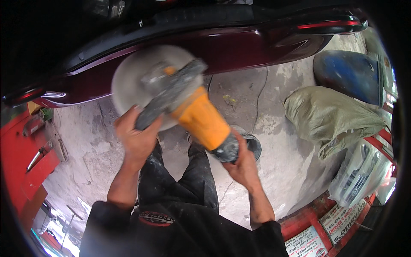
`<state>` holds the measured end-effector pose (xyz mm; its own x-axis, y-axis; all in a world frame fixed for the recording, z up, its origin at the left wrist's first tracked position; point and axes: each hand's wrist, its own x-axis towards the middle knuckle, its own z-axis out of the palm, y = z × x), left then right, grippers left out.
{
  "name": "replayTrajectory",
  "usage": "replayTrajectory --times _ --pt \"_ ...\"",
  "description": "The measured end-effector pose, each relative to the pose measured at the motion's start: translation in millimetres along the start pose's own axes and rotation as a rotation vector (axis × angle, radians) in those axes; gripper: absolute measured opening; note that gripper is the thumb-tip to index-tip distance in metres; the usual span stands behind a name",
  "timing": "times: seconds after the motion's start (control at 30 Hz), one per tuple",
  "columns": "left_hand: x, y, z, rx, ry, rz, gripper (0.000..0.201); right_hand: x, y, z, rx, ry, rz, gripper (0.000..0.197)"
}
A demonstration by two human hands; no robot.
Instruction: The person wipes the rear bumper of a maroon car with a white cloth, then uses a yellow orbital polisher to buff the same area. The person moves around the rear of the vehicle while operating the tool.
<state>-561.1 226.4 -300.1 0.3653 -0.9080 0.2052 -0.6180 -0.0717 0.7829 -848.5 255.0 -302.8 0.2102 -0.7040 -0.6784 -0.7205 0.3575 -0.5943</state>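
Both my hands grip a polisher (203, 120) with an orange body and a dark grey head and handle. My left hand (139, 137) is wrapped round the front handle, close to the pad. At the back end, my right hand (245, 165) holds the dark grip. The large round whitish pad (132, 83) overlaps the dark red car bumper (231, 48) in view; its edge is blurred. Whether the pad presses on the paint I cannot tell. Part of the bumper is hidden behind the pad and polisher head.
A dark bucket (254, 146) stands on the worn concrete floor (278, 167) beyond my right hand. Thin cords (259, 105) cross that floor. To the right lie a blue drum (346, 75), a greenish sack (327, 115) and a plastic-wrapped part (357, 175). A red cabinet (43, 171) flanks the left.
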Motion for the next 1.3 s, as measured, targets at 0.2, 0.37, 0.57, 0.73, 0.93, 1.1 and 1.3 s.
replayTrajectory --times 0.2,0.37,0.57,0.73,0.93,1.1,1.3 --pt "31.1 44.1 102.8 -0.39 -0.219 0.047 0.013 -19.3 32.4 -61.9 0.129 0.313 -0.09 0.088" --pt "45.1 69.9 151.9 -0.608 -0.259 0.071 0.017 -31.1 45.6 -70.8 0.207 0.452 -0.038 0.083" --pt "37.5 30.2 98.6 -0.417 -0.202 0.194 0.019 -32.6 32.4 -3.7 0.176 0.423 -0.07 0.083" --pt "14.9 -48.9 -23.6 -0.185 -0.258 0.148 0.027 -17.7 -7.6 84.2 0.242 0.228 -0.163 0.086" --pt "-13.1 -130.9 -168.7 0.116 0.081 -0.028 0.013 16.8 -72.5 189.4 0.047 -0.121 -0.181 0.1" --pt "-34.3 -150.9 -227.3 0.214 0.137 -0.303 0.017 27.7 -101.1 231.2 0.061 -0.219 -0.379 0.102" --pt "-47.6 -125.0 -187.0 0.227 -0.007 -0.126 0.02 -1.0 -65.3 205.3 0.044 -0.1 -0.241 0.099"
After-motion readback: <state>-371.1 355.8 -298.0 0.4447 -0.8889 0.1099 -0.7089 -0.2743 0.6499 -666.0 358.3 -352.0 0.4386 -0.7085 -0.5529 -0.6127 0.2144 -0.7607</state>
